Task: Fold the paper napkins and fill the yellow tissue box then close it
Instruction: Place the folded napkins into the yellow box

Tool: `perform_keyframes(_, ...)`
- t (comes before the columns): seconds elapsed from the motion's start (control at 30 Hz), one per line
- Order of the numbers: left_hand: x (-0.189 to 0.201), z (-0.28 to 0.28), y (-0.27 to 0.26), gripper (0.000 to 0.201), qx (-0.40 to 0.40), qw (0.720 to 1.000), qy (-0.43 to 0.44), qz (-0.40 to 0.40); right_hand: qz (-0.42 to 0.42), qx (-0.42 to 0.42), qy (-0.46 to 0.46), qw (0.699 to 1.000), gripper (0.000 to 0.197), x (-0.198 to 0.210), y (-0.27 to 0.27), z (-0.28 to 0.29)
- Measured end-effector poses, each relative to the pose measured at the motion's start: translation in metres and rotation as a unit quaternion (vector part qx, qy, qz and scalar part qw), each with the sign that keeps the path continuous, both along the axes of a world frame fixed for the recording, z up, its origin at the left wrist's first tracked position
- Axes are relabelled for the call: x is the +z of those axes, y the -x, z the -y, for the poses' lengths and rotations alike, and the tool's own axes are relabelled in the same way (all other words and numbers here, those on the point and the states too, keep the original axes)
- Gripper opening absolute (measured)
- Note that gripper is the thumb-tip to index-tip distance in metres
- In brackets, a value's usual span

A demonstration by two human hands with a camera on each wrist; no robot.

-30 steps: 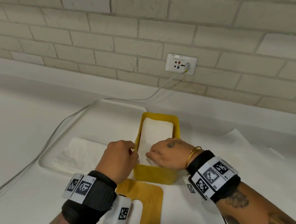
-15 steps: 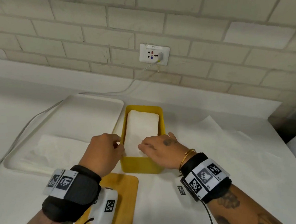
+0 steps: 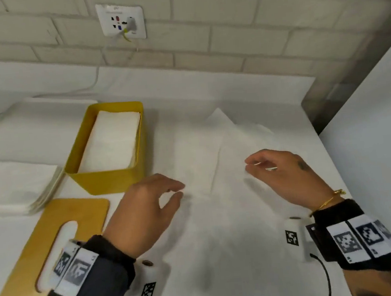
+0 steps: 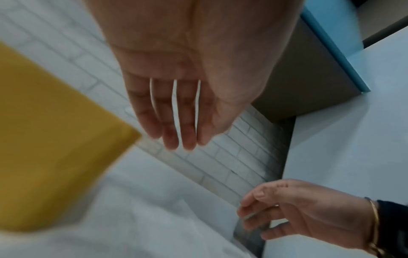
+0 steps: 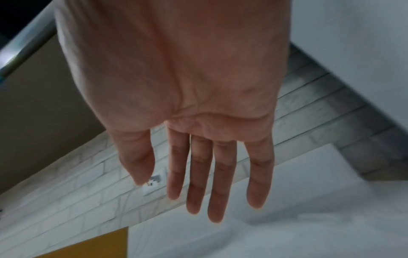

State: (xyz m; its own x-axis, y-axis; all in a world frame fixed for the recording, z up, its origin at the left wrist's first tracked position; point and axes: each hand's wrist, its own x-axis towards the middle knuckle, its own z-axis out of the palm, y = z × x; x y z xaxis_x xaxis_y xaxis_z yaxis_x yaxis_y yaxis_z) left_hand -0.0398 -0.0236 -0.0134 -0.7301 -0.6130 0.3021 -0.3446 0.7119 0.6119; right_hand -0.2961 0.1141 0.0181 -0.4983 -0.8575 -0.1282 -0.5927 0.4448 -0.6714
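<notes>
Half the lid [image 3: 55, 235] wrist-hidden

My head camera looks down at the table [image 3: 223, 252]. Wrist cameras sit close under my palms, facing the brick wall [image 4: 220, 157]. All share it.

No legible text — only coded markers on wristbands [image 3: 356, 239].

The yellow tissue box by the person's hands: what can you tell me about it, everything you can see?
The yellow tissue box is a long open-topped rectangular container with thin walls and rounded corners, plain mustard yellow, possibly metal or plastic. It stands upright on the white counter. A stack of folded white napkins fills it nearly to the rim. Its lid, a flat yellowish board with an oblong slot, lies separately in front. No hand touches the box.
</notes>
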Motion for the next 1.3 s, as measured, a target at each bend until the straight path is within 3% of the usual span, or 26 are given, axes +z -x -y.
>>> perform_keyframes(0.1,-0.022,-0.031,0.015,0.018,-0.023,0.996,-0.042,0.076,0.014,0.000,-0.037,0.999,0.019,-0.016,0.007,-0.042)
perform_keyframes(0.27,-0.028,-0.060,0.033,0.022,-0.032,0.986,-0.071,0.147,0.032,0.007,-0.089,0.996,0.031,-0.035,0.006,-0.077)
perform_keyframes(0.47,-0.011,-0.056,0.071,0.035,-0.011,0.984,-0.033,0.174,-0.048,0.092,-0.209,0.972,0.048,-0.032,-0.002,-0.088)
perform_keyframes(0.6,-0.002,-0.041,0.094,0.058,0.021,0.952,-0.035,0.305,-0.086,0.126,-0.234,0.960,0.045,-0.024,-0.002,-0.090)
perform_keyframes(0.73,-0.007,-0.056,0.090,0.057,0.009,0.929,-0.040,0.368,-0.082,0.133,-0.249,0.956,0.043,-0.017,0.003,-0.102)
perform_keyframes(1.07,-0.015,-0.104,0.054,0.046,0.001,0.935,-0.035,0.352,-0.028,0.161,-0.271,0.949,0.036,0.002,0.007,-0.131)
perform_keyframes(1.2,-0.019,-0.103,0.052,0.038,-0.004,0.940,-0.038,0.338,-0.027,0.131,-0.209,0.969,0.024,0.008,0.020,-0.103)
perform_keyframes(1.3,-0.021,-0.102,0.052,0.029,-0.001,0.945,-0.042,0.325,-0.041,0.136,-0.140,0.980,0.026,0.015,0.033,-0.058)
